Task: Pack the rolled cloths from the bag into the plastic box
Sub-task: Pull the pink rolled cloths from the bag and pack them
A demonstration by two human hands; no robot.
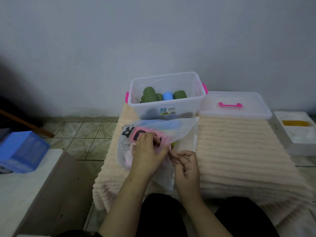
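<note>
We count one box (166, 106), holding four rolls: three green (149, 94) (159, 97) (179, 94), one blue (168, 96). One lid (236, 104), beside the box. One bag (153, 134); its contents show pink and blue through the plastic, but we cannot count them. Two hands: left (147, 151), right (186, 165). One mat (239, 151). One blue carton (20, 151).

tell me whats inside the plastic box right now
The plastic box holds three green rolled cloths and one blue rolled cloth. Anything beneath them is hidden.
</note>
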